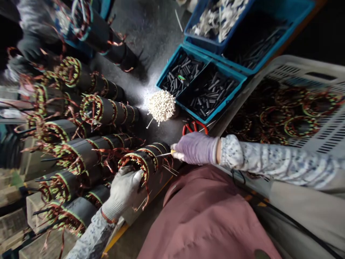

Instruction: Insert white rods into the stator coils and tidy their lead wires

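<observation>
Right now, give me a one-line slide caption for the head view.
Gloved left hand steadies a copper-wound stator while the gloved right hand holds a thin tool against it.

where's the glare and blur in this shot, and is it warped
Head view: light pools brightest on the white bundle and the grey bench around it; corners fall dark; the stators at the left edge are smeared and bent by wide-angle distortion; both gloved hands, left hand and right hand, stay fairly sharp.
</observation>
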A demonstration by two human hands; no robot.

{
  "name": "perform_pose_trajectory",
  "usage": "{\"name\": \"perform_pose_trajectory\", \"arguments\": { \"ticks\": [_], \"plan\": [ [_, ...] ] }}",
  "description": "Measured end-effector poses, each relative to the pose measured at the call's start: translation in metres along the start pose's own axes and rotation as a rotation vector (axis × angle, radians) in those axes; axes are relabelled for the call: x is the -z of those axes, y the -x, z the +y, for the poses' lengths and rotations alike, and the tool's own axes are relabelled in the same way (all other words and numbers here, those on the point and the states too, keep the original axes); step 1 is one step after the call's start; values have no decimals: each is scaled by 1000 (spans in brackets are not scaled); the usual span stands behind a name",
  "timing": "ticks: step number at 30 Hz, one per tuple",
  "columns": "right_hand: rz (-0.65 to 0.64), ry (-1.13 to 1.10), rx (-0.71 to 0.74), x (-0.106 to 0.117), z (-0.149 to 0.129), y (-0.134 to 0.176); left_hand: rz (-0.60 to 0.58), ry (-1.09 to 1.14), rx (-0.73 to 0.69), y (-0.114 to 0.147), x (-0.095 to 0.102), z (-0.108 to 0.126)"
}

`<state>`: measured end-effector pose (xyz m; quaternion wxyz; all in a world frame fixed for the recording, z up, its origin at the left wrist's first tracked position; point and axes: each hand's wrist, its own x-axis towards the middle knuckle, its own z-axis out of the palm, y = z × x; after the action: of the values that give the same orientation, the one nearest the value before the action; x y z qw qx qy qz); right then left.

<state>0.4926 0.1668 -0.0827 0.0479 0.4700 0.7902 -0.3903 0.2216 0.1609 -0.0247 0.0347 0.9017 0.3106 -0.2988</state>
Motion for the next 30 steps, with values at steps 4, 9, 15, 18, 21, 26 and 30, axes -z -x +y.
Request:
{"name": "perform_pose_trajectory", "arguments": {
  "ticks": [4, 9, 15, 18, 21, 26, 30],
  "plan": [
    [-23, 48, 69, 14, -4, -17, -1, 13, 1, -2, 1, 1],
    [-27, -110, 152, -24, -28, -40, -7, 16, -41, 1, 0, 0],
    [154, 51, 241, -22, -65, -44, -1, -12, -20, 4, -4, -2],
    [94, -36, 158, -21, -38, -27, 51, -37, -30, 5, -5, -2],
    [151, -221, -34, -47, 9, 2, 75, -47, -38, 5, -7, -2],
    [189, -283, -139, -95, 34, 20, 21, -70, -5, 5, -11, -4],
    [156, -259, -127, -96, 24, -3, 6, -97, -11, 4, -10, -4]
  ]
}}
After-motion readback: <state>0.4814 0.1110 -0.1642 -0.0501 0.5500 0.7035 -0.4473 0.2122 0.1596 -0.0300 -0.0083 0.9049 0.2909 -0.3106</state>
